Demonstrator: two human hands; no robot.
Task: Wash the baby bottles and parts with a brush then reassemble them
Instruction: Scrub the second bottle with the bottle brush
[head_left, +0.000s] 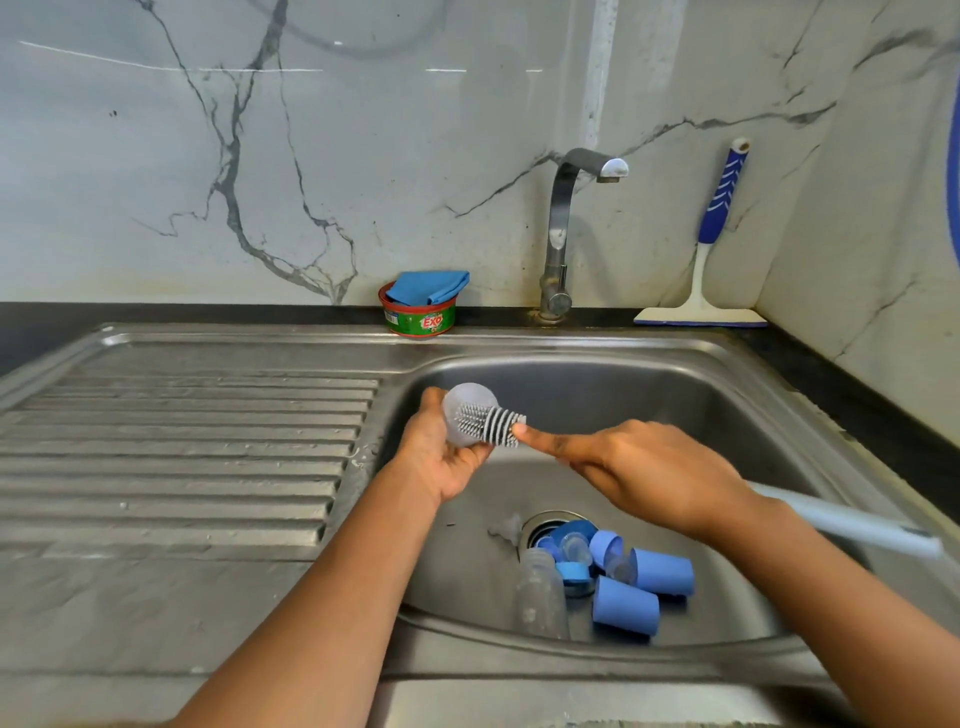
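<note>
Over the sink basin (675, 384), my L hand (441, 457) grips a clear dome-shaped part (462, 410). My R hand (649, 473) grasps the bottle brush (493, 426), index finger stretched toward the bristles, which sit inside the part. To do it well, I think the L hand should turn the part while the brush twists, so bristles reach the whole inner wall. The part looks translucent, a bit cloudy. Other pcs, blue caps (662, 571) & a clear bottle (540, 592), lie by the drain (540, 522).

A home kitchen: steel sink (649, 384), faucet (563, 228), dish-soap tub (422, 321).
</note>
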